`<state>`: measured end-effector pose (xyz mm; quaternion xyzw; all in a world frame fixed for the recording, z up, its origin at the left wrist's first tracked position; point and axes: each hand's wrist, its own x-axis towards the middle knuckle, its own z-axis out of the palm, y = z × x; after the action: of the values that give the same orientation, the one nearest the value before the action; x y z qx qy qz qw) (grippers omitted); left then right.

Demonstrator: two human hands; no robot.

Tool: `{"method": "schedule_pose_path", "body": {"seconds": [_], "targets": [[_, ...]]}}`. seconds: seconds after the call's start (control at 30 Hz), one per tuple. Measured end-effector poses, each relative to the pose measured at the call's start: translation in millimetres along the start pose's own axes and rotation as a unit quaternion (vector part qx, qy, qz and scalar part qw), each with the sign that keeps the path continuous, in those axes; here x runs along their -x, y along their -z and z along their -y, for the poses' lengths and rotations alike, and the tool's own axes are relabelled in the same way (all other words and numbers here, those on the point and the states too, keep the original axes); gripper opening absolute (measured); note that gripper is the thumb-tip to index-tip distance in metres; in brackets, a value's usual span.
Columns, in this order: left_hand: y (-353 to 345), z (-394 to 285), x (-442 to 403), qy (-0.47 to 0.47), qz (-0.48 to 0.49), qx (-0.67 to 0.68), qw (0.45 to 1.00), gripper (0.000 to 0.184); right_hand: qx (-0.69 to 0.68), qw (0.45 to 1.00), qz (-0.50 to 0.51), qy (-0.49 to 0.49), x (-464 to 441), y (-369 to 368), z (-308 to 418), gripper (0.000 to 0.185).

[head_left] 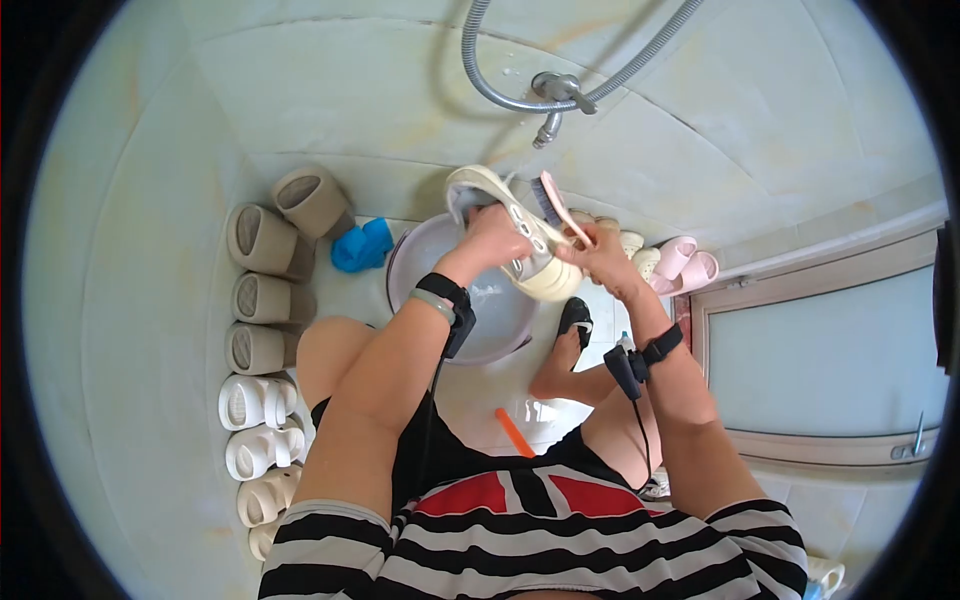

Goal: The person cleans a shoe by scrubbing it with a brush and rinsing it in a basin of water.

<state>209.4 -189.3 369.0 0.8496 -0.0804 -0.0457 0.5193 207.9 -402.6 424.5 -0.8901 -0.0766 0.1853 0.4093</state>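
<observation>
A cream shoe [535, 262] is held tilted above a round basin [402, 290] of cloudy water. My left hand [494, 238] grips the shoe at its opening, with some fingers hidden inside. At the shoe's other end is my right hand [603, 258], its fingers closed round the handle of a pink brush [566, 212] and touching the shoe. The brush's dark bristles face the shoe. Black straps with small devices sit on both wrists.
Brown slippers [262, 300] and white shoes [262, 450] line the left wall. A blue cloth or bag [362, 246] lies left of the basin. Above are a tap [548, 130] and hose. Pink slippers [690, 262] stand right, by a door [820, 350]. An orange strip [515, 433] lies on the floor.
</observation>
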Motion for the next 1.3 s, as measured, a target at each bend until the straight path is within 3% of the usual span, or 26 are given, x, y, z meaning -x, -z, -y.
{"method": "schedule_pose_path", "body": {"seconds": [0.03, 0.07, 0.1, 0.3, 0.43, 0.5, 0.6, 0.73, 0.8, 0.83, 0.9, 0.93, 1.0, 1.13, 1.2, 1.23, 1.3], "targets": [[-2.7, -1.2, -1.6, -0.048, -0.004, -0.054, 0.997, 0.028, -0.037, 0.997, 0.007, 0.073, -5.1, -7.5, -12.9, 0.066], [-5.2, -1.4, -2.1, -0.095, -0.006, -0.109, 0.989, 0.028, -0.075, 0.994, 0.073, 0.014, -4.6, -5.5, -15.8, 0.063], [-6.5, -2.3, -0.2, -0.139, -0.035, -0.118, 0.983, 0.027, -0.104, 0.991, 0.078, -0.012, 1.9, -9.9, -11.4, 0.059], [1.8, -20.8, 3.5, -0.078, -0.054, -0.219, 0.971, 0.026, -0.33, 0.939, 0.042, -0.083, 13.5, -39.8, -16.6, 0.034], [4.4, -28.6, 7.4, -0.07, -0.053, -0.249, 0.964, 0.028, -0.394, 0.915, 0.025, -0.082, 16.2, -53.4, -15.6, 0.03], [1.3, -23.4, 4.8, -0.138, -0.14, -0.266, 0.944, 0.033, -0.481, 0.867, 0.016, -0.132, 13.9, -59.6, -19.0, 0.028], [-0.6, -22.4, 1.8, -0.13, -0.128, -0.305, 0.935, 0.035, -0.537, 0.826, 0.022, -0.168, 10.4, -65.6, -28.1, 0.026], [11.6, -27.4, 4.2, -0.107, -0.093, -0.274, 0.951, 0.041, -0.525, 0.832, 0.028, -0.178, 9.4, -67.1, -34.5, 0.026], [28.3, -33.1, -1.1, -0.003, 0.044, -0.092, 0.995, 0.05, -0.509, 0.841, 0.016, -0.184, 11.4, -64.9, -33.9, 0.027], [34.5, -32.5, -1.0, -0.002, 0.045, -0.093, 0.995, 0.05, -0.511, 0.84, 0.017, -0.184, 12.6, -63.2, -35.0, 0.027], [46.8, -27.9, -0.6, 0.06, -0.088, 0.073, 0.992, 0.05, -0.48, 0.857, 0.029, -0.186, 14.6, -56.0, -38.7, 0.027], [45.8, -13.6, -5.2, 0.061, -0.087, 0.072, 0.992, 0.05, -0.481, 0.856, 0.029, -0.188, 16.3, -52.9, -40.0, 0.027], [37.8, 10.9, -10.7, 0.01, -0.212, -0.098, 0.972, 0.059, -0.456, 0.871, 0.046, -0.175, 20.4, -45.8, -39.8, 0.027], [30.1, 18.9, -10.2, 0.034, -0.221, -0.112, 0.968, 0.052, -0.395, 0.905, 0.061, -0.146, 30.1, -31.0, -30.6, 0.025], [36.4, 20.7, -16.2, 0.106, -0.122, -0.064, 0.985, 0.041, -0.38, 0.91, 0.076, -0.15, 36.7, -20.4, -24.5, 0.023], [34.0, 22.8, -17.3, 0.106, -0.12, -0.063, 0.985, 0.041, -0.371, 0.911, 0.081, -0.162, 39.8, -16.0, -19.2, 0.023], [28.5, 24.8, -16.6, 0.023, -0.219, -0.093, 0.971, 0.028, -0.377, 0.904, 0.097, -0.176, 43.1, -9.3, -18.2, 0.022]]}}
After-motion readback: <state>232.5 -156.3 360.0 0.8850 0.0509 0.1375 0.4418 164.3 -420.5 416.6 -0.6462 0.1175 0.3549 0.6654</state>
